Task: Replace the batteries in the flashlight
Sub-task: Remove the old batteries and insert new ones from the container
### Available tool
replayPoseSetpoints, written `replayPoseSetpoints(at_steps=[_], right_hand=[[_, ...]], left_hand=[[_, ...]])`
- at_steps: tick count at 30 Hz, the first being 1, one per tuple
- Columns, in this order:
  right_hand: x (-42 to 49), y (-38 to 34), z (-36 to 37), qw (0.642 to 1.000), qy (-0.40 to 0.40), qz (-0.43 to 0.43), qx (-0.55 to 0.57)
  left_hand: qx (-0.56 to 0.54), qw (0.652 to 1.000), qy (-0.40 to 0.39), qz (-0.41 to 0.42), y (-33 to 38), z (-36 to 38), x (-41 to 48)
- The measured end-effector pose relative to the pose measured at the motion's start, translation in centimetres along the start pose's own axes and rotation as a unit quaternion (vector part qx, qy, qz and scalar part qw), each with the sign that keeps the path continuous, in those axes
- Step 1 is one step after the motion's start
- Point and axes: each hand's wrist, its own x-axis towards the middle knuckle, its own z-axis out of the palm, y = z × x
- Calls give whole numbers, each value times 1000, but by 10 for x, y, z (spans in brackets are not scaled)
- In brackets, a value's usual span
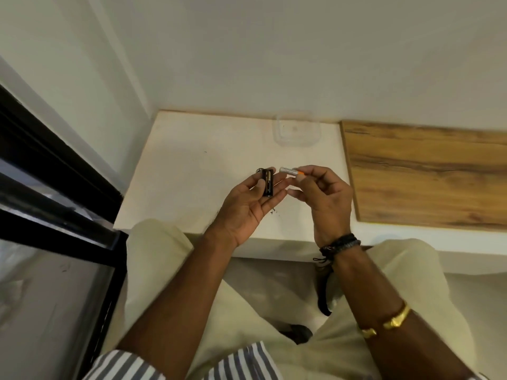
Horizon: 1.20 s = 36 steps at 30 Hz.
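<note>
A seated person works over a white table. The left hand, palm up with fingers nearly straight, cradles a small black flashlight, and the thumb steadies its left side. The flashlight's long axis points away from the person, with the battery slot open and facing up. Something dark with a gold band, probably a cell, lies in the slot, though it is too small to be sure.

Just to the right, a silver battery with an orange end hangs in the air, near the flashlight's far end but not touching it. It lies roughly left to right, crosswise to the slot. The right hand pinches its orange end between thumb and forefinger, with the other fingers loosely curled. The silver end points toward the flashlight.

The next move likely calls for turning the battery in line with the slot before lowering it in.

At the back of the table sits a clear plastic tub, and nothing can be made out inside it. A wooden board fills the right side.
</note>
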Motion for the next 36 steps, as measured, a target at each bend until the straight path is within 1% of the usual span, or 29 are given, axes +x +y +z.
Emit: replayPoseSetpoints(at_steps=[4, 7, 11, 15, 23, 28, 33, 36], right_hand=[[-5, 0, -2, 999, -3, -25, -38], [-5, 5, -6, 992, -8, -72, -103], [-9, 8, -4, 971, -21, -133, -195], [-11, 8, -4, 949, -21, -181, -258], [-9, 14, -5, 931, -46, -185, -310], [-8, 12, -4, 951, -18, -174, -256], [-11, 14, -4, 933, 7, -231, -276], [-12, 14, -4, 912, 1, -264, -314]], left_hand=[[6, 1000, -1, -16, -5, 0, 0], [11, 1000, -4, -26, -8, -2, 1], [28, 999, -18, -31, -11, -2, 1], [49, 998, -17, -38, -13, -2, 1], [66, 997, -7, -26, -17, -3, 3], [46, 999, 2, -22, -16, 0, 4], [40, 999, -8, -24, -16, -1, 3], [44, 999, -5, -19, -15, -3, 4]])
